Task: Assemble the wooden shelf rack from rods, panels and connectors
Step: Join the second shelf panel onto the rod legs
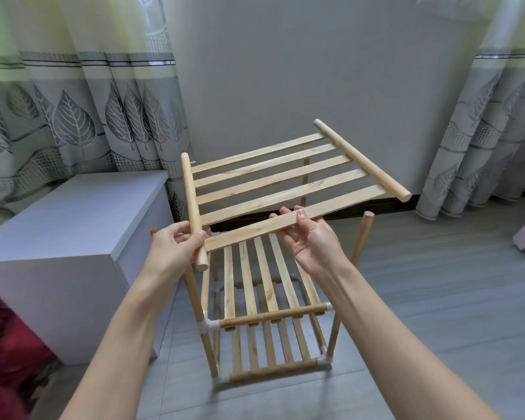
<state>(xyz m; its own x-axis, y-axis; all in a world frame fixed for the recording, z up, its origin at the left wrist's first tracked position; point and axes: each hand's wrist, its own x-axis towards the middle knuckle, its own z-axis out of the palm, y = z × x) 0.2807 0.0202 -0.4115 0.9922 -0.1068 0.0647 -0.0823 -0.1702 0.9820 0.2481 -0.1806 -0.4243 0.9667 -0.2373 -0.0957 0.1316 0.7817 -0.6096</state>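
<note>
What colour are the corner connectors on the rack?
White, in the head view: corner connectors.

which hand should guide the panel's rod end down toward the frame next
Left, probably. The left hand already grips the slatted panel by its side rod, just above an upright post; the right hand only pinches a slat mid-panel.

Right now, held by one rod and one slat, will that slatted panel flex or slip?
The slatted panel probably stays stiff: its slats run between two round rods. It looks light, held up by the left hand and right hand alone. The smooth rod may twist in the fingers.
</note>
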